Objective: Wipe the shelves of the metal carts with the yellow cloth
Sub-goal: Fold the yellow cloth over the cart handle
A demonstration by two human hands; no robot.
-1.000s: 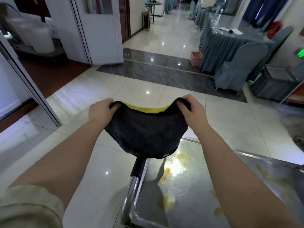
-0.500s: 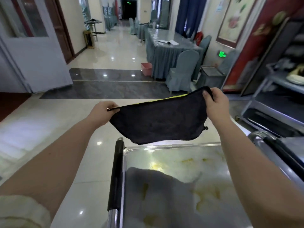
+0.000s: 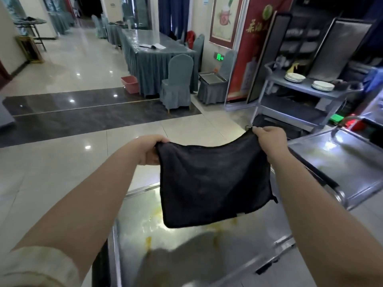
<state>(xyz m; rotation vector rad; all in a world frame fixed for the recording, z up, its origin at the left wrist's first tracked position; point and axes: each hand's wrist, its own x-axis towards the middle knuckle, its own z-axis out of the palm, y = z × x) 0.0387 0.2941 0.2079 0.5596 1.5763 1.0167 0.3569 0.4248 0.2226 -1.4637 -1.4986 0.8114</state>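
Cloth [image 3: 213, 183] hangs spread above the stained cart shelf [image 3: 259, 230], dark face toward me. My left hand [image 3: 149, 151] and right hand [image 3: 269, 141] each pinch an upper corner. Recommendation: lay it flat, press firmly, and sweep the yellow smears [image 3: 148, 239] toward one edge.

Left hand [image 3: 150, 150] and right hand [image 3: 269, 139] pinched the dark cloth's [image 3: 213, 183] 2 top corners, spreading it above the stained cart shelf [image 3: 186, 237].
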